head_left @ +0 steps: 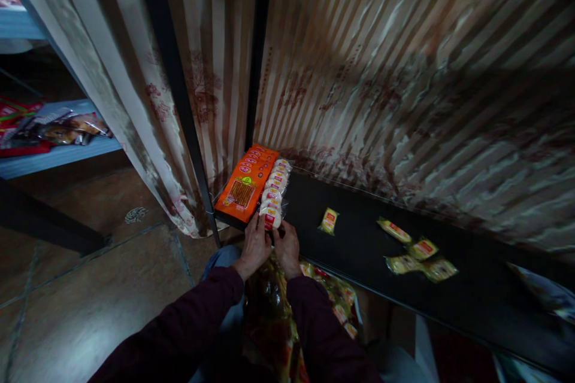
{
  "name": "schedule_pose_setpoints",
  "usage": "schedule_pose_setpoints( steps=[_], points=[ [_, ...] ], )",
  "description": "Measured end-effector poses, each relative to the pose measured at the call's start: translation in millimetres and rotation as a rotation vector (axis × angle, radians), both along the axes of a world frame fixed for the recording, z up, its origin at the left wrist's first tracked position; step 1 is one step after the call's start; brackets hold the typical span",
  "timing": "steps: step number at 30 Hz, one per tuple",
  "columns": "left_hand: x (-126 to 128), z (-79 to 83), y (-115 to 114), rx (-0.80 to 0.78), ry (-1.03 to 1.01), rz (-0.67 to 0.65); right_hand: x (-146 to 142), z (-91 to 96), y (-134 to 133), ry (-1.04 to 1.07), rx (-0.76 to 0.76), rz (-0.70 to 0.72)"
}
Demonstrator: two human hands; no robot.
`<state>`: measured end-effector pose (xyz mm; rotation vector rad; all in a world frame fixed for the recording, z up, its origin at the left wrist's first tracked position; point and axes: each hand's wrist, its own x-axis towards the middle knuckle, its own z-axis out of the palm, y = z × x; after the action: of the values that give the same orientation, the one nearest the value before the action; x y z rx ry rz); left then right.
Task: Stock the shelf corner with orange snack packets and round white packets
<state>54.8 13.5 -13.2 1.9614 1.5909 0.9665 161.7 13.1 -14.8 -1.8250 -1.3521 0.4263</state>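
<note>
A row of round white cakes in clear wrappers [273, 191], each with a red and yellow label, overlaps along the left part of the black shelf [305, 203]. At the near end of the row, both hands are at the front wrapped round cake [270, 219]. My left hand [256, 246] holds its left side, fingers closed against the wrapper. On the other side, my right hand [286, 246] grips the right edge between thumb and fingers. Orange snack packets [245, 188], overlapping one another, lie directly left of the row.
Small yellow packets [329, 221] lie farther right, including a cluster [422, 249]. Below my arms stands a bag of yellow-wrapped snacks [336, 293]. Black posts [179, 84] and a patterned curtain [381, 72] bound the shelf. A blue shelf [63, 155] holds packaged goods at left.
</note>
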Motion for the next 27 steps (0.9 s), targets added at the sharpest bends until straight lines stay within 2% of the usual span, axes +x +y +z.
schedule_pose_setpoints(
  steps=[9, 15, 21, 27],
  points=[
    [-2, -3.7, -1, 0.041, 0.178, -0.054, 2, 2.0, 9, -0.008, -0.072, -0.019],
    [-3, -10.6, 4, 0.074, 0.134, -0.108, 5, 2.3, 18, -0.004, -0.109, -0.01],
    [-2, -11.7, 7, 0.076, 0.084, -0.121, 5, 6.0, 25, -0.088, -0.148, -0.03],
    [-3, -10.9, 9, 0.071, 0.062, -0.144, -3, 4.9, 21, -0.119, -0.043, -0.022]
  ],
)
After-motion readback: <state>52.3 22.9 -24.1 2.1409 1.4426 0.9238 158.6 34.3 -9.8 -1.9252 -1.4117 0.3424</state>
